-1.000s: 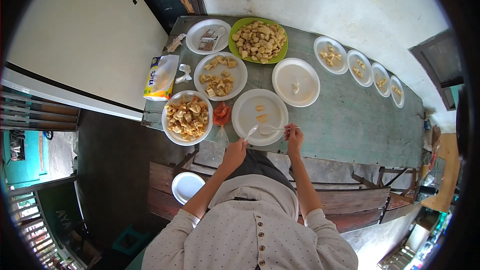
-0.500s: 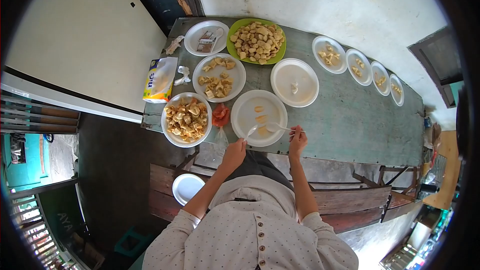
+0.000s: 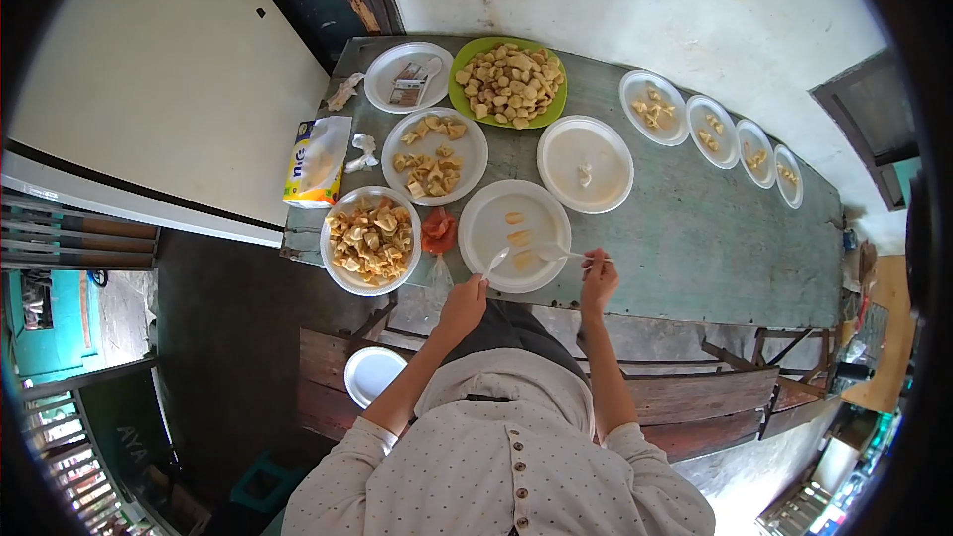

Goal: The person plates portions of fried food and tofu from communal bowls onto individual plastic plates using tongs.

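A white plate [image 3: 481,218] lies in front of me with a few pale yellowish food pieces [image 3: 519,238] in a column on it. My left hand [image 3: 465,300] is closed around the handle of a white plastic spoon [image 3: 496,261], its bowl over the plate's lower left. Fingers of my right hand [image 3: 599,278] pinch a second white plastic spoon [image 3: 556,252], which points left over the plate's right side. A knotted bag of red sauce [image 3: 438,230] sits just left of the plate. Left of that, a plate [image 3: 332,273] is heaped with fried folded dumplings [image 3: 372,238].
Behind stand a plate of dumplings [image 3: 434,159], a green plate of cut chunks [image 3: 511,84], a plate with a small white piece [image 3: 586,154], and a plate with sachets [image 3: 409,79]. Several portioned plates [image 3: 653,109] line the right back. A tissue pack [image 3: 318,161] is at left.
My right hand has shifted slightly right and up, drawing its spoon toward the plate's right edge. My left hand and its spoon have hardly moved.
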